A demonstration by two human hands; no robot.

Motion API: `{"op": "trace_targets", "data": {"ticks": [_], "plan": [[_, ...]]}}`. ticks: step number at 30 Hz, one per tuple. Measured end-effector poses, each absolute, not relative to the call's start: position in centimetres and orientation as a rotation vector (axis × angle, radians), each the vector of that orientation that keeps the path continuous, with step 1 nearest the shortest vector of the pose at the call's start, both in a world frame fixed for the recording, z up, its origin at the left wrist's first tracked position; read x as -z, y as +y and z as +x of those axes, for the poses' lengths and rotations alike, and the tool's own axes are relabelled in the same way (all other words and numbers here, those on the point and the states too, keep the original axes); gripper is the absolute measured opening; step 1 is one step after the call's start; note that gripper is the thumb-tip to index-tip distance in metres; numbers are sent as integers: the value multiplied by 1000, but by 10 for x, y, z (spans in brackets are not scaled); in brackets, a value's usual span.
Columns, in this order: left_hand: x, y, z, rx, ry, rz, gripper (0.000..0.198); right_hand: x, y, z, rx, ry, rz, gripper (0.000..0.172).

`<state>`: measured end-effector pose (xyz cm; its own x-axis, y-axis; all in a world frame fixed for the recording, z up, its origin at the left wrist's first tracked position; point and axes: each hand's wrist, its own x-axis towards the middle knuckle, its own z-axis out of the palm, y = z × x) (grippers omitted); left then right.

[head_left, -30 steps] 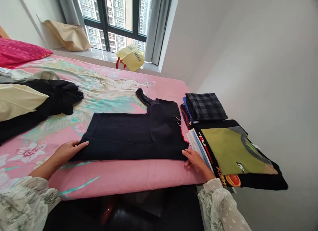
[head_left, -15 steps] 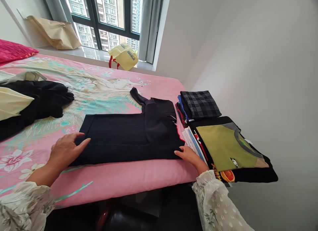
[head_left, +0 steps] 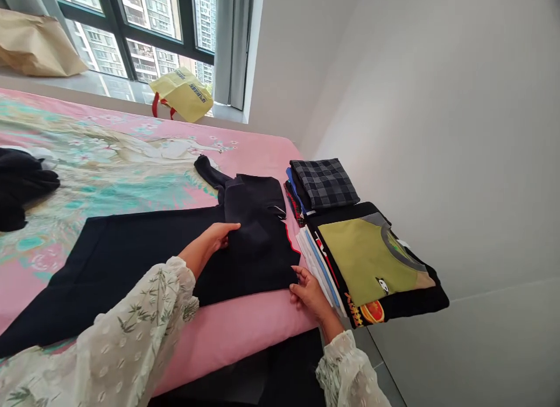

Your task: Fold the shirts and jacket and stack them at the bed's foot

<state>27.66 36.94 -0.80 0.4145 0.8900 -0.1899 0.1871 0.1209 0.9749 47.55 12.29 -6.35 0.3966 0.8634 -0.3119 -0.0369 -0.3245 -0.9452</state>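
Observation:
A dark navy long-sleeved top [head_left: 258, 238] lies on the bed, folded over at its right part, with one sleeve [head_left: 210, 171] sticking out at the back. Its lower part [head_left: 114, 261] spreads flat to the left, partly covered by my left forearm. My left hand [head_left: 210, 244] is closed on the cloth near the middle, thumb pointing right and fingers curled beneath. At the top's near right corner, my right hand [head_left: 308, 290] has thumb and fingers bent around the edge. A red trim shows along the right edge.
Right of the top stand stacks of folded clothes: a dark plaid piece [head_left: 326, 182] and an olive shirt [head_left: 354, 255] on black cloth. A black heap [head_left: 26, 185] lies at left on the patterned pink bedsheet [head_left: 254, 319]. A yellow bag [head_left: 186, 95] sits by the window.
My left hand has moved right from the top's left end to its middle. The cloth at left now reaches further out. My right hand stays near the right corner; the view has shifted right.

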Motion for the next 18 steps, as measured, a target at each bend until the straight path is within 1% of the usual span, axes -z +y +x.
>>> {"op": "trace_targets", "data": {"ticks": [4,6,9,12,15,18], "plan": [[2,391,293,-786,1044,1262,34,66,128,477,-1063,-664,-1667,54],[7,397,292,-806,1068,1180,29,67,130,477,-1015,-628,-1699,52],[20,396,285,-740,1144,1145,23,71,131,476,-932,-630,-1800,48],[29,394,283,-691,1185,1177,24,73,133,476,-823,-682,-1908,36],[28,399,287,-687,1170,1270,27,73,133,475,-626,-818,-2017,23],[22,406,284,-680,1218,1409,35,68,131,473,-467,-978,-2156,17]]}}
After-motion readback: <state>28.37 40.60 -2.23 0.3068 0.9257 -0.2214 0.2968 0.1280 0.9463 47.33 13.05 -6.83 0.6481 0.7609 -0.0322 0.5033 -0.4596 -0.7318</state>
